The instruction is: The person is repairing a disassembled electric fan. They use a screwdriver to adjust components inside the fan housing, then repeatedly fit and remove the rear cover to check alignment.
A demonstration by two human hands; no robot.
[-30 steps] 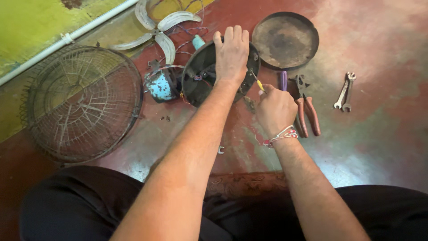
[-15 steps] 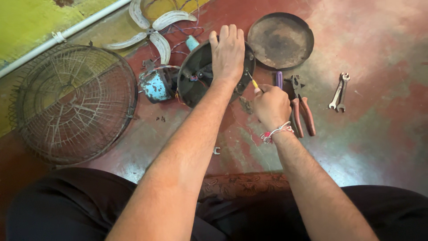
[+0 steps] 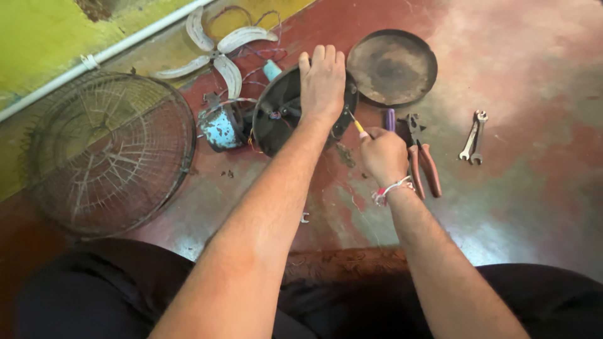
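Right hand (image 3: 383,156) is clenched around a thin yellow-handled screwdriver (image 3: 357,125), its shaft slanting up and left from the fist into the rim of the dark round metal fan housing (image 3: 279,113). Left hand (image 3: 322,81) lies flat, fingers spread, on that housing's top edge, pinning it. The housing sits just left of the right fist; red-handled pliers (image 3: 422,160) lie right beside it.

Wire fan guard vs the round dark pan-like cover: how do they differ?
The wire fan guard is an open mesh of thin wires; the round dark cover is solid. The guard lies far left, away from both hands; the cover lies just past the left hand. The guard looks larger. Both are round and lie flat on the red floor.
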